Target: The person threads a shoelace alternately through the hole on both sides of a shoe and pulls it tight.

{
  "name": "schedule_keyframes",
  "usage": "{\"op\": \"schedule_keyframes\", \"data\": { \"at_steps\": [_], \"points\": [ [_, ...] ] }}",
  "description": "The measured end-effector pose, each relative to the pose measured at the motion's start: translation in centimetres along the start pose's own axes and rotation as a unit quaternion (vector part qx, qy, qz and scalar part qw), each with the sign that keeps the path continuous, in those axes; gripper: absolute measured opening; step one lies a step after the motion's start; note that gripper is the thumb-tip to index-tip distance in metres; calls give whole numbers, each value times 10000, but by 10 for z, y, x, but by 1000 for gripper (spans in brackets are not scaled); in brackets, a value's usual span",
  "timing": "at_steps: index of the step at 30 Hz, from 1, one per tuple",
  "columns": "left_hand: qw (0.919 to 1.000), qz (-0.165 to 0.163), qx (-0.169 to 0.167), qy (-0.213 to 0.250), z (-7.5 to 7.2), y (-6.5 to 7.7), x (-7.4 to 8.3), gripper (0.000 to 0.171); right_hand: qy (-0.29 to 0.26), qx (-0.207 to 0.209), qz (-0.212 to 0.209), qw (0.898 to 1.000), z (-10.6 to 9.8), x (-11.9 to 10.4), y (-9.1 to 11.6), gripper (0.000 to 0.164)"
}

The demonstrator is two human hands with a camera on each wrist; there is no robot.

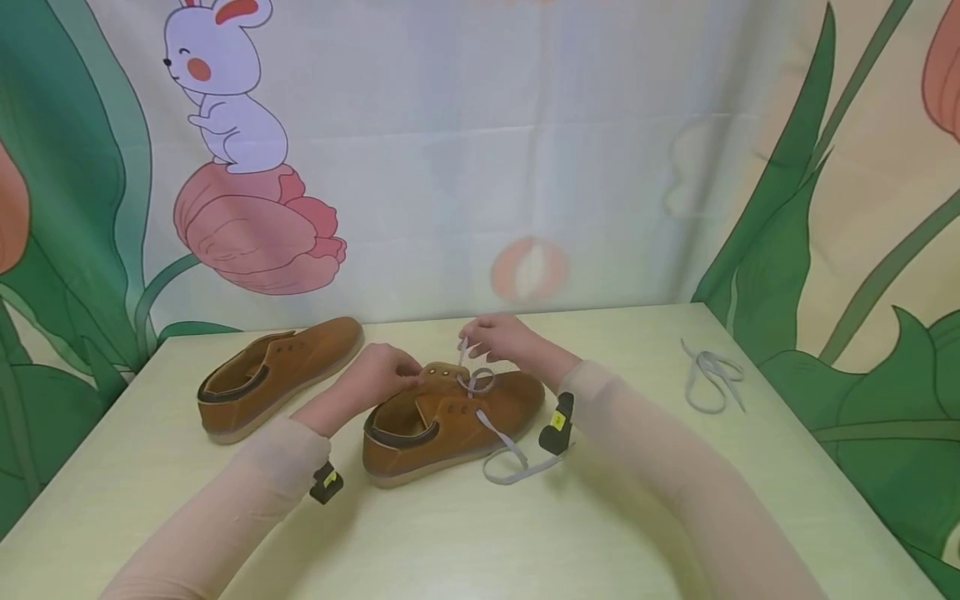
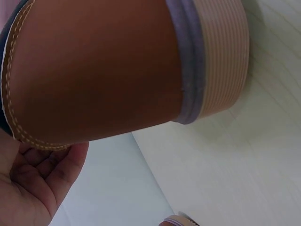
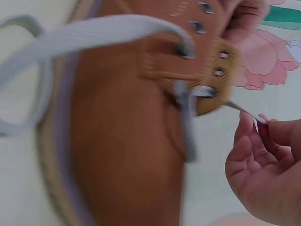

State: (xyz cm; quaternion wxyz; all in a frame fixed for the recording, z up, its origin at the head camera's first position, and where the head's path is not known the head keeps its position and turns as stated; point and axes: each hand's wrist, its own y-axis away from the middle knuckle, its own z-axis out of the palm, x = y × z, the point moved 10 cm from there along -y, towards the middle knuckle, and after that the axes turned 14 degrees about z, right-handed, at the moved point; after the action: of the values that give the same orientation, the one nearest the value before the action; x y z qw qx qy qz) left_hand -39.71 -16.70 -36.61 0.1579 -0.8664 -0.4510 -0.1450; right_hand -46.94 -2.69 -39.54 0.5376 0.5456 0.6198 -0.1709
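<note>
A brown shoe (image 1: pixel 513 400) stands on the table with its toe to the right. A pale grey lace (image 3: pixel 108 30) runs through its front eyelets; one end lies loose on the near side. My left hand (image 1: pixel 375 379) grips the shoe's far eyelet flap (image 1: pixel 442 373), which is folded outward. In the left wrist view the shoe's heel (image 2: pixel 103 70) hides part of that hand. Beyond the shoe, my right hand (image 3: pixel 268 172) pinches the lace's other end, drawn out from the flap's front eyelet. A small loop of lace hangs over the shoe's front.
A second brown shoe (image 1: pixel 318 354), with no lace visible in its eyelets, stands at the back left. Another grey lace (image 1: pixel 708 379) lies loosely coiled at the table's right. A printed curtain (image 1: pixel 450 167) with a rabbit and flowers hangs along the table's back edge.
</note>
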Motion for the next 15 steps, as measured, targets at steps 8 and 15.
{"op": "schedule_keyframes", "data": {
  "at_steps": [8, 15],
  "points": [
    [10000, 4, -46, -59, 1, -1, 1, 14, -468, 65, -197, 9987, -30, -45, 14, 29],
    [10000, -25, -81, -31, 1, -2, 3, 13, -921, 566, -337, 9936, -68, -85, 31, 32]
  ]
}}
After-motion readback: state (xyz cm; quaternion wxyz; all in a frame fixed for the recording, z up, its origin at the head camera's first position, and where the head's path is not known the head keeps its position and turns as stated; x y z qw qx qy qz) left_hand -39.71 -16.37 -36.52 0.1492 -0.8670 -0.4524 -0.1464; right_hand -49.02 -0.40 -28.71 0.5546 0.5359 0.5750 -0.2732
